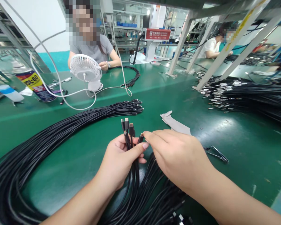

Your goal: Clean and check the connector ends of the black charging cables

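Several black USB cables (pixel 131 131) stand in my left hand (pixel 118 157), their metal-tipped plugs pointing up above the curled fingers. My right hand (pixel 178 153) is closed at the tip of one cable plug (pixel 140 138), which leans right between my left thumb and fingers. The right fingertips pinch at its metal end; how firmly cannot be seen. Below the hands, a loose bunch of black cables (pixel 146 187) runs toward me, partly hidden by the right wrist. Some plugs (pixel 178 217) show at the bottom edge.
A long curved cable bundle (pixel 67 128) lies at left. Beyond it are a white fan (pixel 85 68), a spray can (pixel 37 84) and a white cord. To the right are a pale cloth strip (pixel 175 122), metal tweezers (pixel 219 154) and a cable pile (pixel 243 93). Two people sit farther back.
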Available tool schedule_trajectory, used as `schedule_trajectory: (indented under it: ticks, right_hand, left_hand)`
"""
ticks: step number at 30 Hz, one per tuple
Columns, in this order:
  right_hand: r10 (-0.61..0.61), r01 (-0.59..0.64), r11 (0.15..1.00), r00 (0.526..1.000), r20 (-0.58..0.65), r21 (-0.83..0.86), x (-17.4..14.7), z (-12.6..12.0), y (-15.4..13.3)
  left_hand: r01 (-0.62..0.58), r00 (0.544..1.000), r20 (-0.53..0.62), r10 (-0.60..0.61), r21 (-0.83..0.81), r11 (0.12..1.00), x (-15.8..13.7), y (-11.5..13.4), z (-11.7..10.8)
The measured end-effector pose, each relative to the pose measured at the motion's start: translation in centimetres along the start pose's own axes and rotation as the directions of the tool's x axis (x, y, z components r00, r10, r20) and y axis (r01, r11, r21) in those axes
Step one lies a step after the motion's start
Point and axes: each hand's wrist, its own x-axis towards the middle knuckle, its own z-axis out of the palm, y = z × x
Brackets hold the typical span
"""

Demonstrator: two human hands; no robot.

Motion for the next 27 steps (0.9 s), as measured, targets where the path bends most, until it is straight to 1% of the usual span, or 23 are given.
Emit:
schedule_trajectory:
  ticks: [9, 17, 27]
  right_hand:
    - [-0.009, 0.009, 1.0, 1.0, -0.011, -0.012, -0.16, -0.02, 0.26]
    - [-0.007, 0.007, 1.0, 1.0, -0.005, -0.01, -0.13, -0.03, 0.46]
    - [0.001, 0.0, 0.999, 1.0, 0.008, -0.039, -0.16, -0.09, 0.5]
  left_hand:
    - [-0.006, 1.0, -0.014, 0.006, 0.012, 1.0, -0.06, -0.08, -0.04]
    - [-0.019, 1.0, 0.015, 0.018, 0.028, 0.999, 0.08, -0.13, -0.22]
    - [0.02, 1.0, 0.011, -0.02, -0.011, 1.0, 0.06, 0.13, -0.06]
